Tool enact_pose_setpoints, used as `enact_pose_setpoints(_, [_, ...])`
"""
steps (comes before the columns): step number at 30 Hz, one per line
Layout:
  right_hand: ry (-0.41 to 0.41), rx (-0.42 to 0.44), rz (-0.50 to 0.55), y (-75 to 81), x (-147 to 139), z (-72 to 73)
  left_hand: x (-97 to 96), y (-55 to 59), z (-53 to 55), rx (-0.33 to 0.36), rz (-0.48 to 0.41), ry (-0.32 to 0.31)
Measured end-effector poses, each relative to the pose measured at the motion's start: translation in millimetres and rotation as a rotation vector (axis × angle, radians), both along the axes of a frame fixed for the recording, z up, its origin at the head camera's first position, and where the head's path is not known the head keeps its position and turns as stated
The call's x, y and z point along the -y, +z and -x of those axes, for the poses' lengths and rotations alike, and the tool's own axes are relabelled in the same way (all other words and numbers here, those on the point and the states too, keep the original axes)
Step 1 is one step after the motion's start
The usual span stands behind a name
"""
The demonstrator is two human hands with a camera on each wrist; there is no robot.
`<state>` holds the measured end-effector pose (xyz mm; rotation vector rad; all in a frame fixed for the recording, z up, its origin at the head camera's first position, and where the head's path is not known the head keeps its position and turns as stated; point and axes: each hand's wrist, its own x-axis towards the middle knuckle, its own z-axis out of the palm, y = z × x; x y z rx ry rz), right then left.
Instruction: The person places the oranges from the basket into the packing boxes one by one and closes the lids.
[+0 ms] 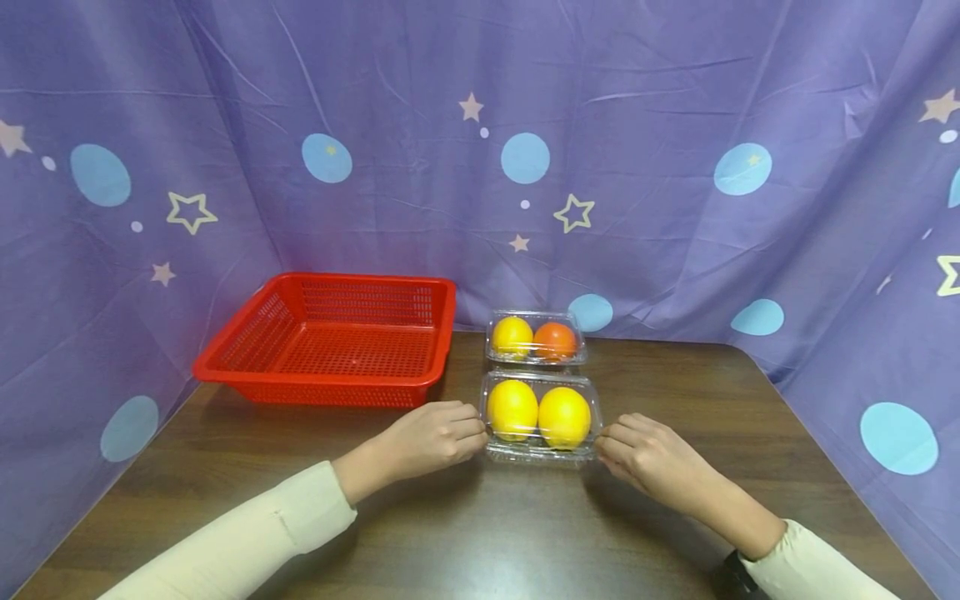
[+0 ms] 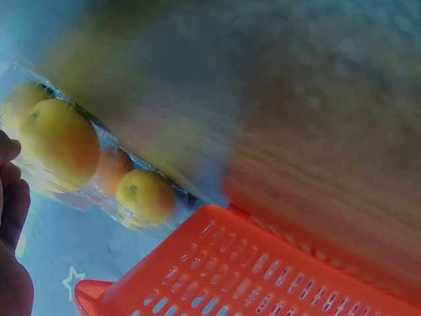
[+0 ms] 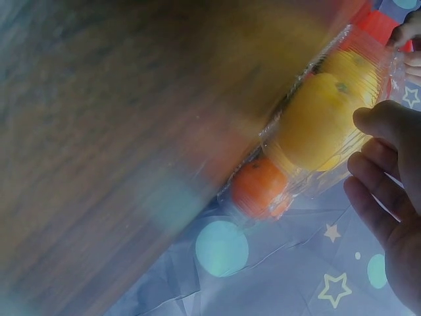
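A clear plastic clamshell box (image 1: 540,452) with two yellow-orange fruits (image 1: 565,417) lies on the table between the hands. At its left side is my left hand (image 1: 444,435), fingers loosely bent and fingertips right at the edge. My right hand (image 1: 655,458) is at the right front corner; in the right wrist view its thumb (image 3: 378,125) and fingers stand apart, loosely bent beside the box. Directly behind sits a second clear box (image 1: 536,315), holding a yellow-orange fruit (image 1: 513,337) and a redder orange one (image 1: 556,341).
A red slotted plastic basket (image 1: 322,379) stands at the back left of the brown wooden table (image 1: 525,533), with nothing in it. Behind and at the sides hangs a purple curtain (image 1: 420,100) with stars and blue dots.
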<state>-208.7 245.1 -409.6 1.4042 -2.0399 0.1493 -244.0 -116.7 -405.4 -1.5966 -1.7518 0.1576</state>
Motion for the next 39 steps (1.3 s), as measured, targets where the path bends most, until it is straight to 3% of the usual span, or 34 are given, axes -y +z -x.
enact_pose_setpoints(14, [0.002, 0.016, -0.001, 0.1, -0.5, -0.6, 0.2, -2.1, 2.5, 0.012, 0.010, 0.008])
enact_pose_setpoints(25, [-0.001, 0.032, -0.005, -1.2, -0.9, -1.1, -0.2, 1.9, -1.6, 0.039, 0.023, 0.044])
enact_pose_setpoints(39, [-0.029, 0.045, -0.030, -1.5, -1.6, -3.0, -0.6, 3.3, -1.7, 0.025, 0.032, 0.046])
